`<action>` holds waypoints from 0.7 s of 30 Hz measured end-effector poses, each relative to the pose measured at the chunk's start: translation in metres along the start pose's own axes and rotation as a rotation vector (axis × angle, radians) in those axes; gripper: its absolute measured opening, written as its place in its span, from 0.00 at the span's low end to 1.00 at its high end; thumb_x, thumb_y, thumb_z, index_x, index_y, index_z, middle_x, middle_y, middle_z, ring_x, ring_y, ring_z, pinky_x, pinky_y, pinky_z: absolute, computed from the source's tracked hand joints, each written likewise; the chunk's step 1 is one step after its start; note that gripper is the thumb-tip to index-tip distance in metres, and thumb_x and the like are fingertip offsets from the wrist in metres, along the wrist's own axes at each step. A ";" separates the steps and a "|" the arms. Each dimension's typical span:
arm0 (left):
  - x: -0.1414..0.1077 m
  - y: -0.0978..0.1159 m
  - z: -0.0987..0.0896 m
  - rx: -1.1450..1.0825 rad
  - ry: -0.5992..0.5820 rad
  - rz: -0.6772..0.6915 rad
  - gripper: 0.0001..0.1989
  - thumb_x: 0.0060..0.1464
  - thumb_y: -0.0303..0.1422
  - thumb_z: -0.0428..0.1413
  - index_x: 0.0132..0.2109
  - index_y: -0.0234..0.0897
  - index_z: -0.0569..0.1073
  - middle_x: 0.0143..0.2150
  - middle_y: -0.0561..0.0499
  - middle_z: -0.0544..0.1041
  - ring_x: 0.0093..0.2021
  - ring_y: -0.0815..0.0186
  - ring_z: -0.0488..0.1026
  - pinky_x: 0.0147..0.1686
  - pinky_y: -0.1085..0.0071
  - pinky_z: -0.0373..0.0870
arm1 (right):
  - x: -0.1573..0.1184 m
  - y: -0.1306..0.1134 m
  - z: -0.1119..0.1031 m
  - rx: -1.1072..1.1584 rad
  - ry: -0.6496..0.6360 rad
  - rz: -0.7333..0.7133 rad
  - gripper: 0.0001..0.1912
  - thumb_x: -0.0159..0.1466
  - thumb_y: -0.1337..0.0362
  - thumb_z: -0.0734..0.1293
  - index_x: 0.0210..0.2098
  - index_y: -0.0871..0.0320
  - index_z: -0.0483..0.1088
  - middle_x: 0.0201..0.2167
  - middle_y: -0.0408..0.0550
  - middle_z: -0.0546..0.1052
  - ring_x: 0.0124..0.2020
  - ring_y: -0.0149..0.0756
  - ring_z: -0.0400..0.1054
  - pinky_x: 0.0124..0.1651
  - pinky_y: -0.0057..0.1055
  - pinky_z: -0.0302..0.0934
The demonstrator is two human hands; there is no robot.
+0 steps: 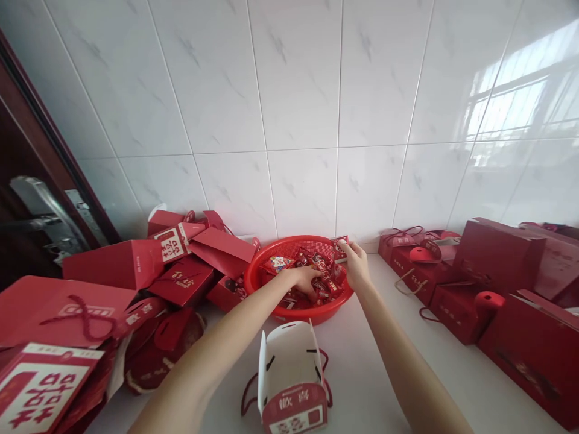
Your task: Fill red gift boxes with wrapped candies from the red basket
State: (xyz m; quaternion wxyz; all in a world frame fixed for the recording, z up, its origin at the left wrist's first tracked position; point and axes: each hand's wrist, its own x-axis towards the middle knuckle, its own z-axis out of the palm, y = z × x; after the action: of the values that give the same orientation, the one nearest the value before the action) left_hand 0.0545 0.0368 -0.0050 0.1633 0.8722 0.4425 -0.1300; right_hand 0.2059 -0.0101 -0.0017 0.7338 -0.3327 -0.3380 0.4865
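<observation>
A red plastic basket with mesh sides stands against the wall, filled with wrapped sweets in mostly red wrappers. Down among the sweets is my left hand, its fingers apart and touching the wrappers, the fingertips partly hidden. At the basket's right rim my right hand pinches a red-wrapped sweet between thumb and fingers. Between my forearms an open gift box, white inside with a red printed front and dark red cord handles, sits in front of the basket.
Red gift boxes and bags lie heaped on the left, some open. More red boxes stand in rows on the right. Behind the white surface rises a tiled wall. A door handle is at far left.
</observation>
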 end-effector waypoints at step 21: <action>0.000 -0.005 0.003 0.023 0.392 -0.063 0.13 0.50 0.29 0.58 0.44 0.40 0.79 0.43 0.45 0.80 0.43 0.55 0.75 0.42 0.66 0.69 | 0.000 -0.001 0.001 -0.089 -0.032 0.035 0.17 0.46 0.55 0.75 0.30 0.56 0.70 0.22 0.40 0.75 0.24 0.32 0.69 0.26 0.27 0.63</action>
State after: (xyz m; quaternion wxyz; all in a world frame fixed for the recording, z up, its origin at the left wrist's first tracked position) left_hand 0.0499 0.0386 -0.0084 0.0598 0.8682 0.4915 0.0320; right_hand 0.2057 -0.0100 -0.0005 0.7042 -0.3629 -0.3650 0.4890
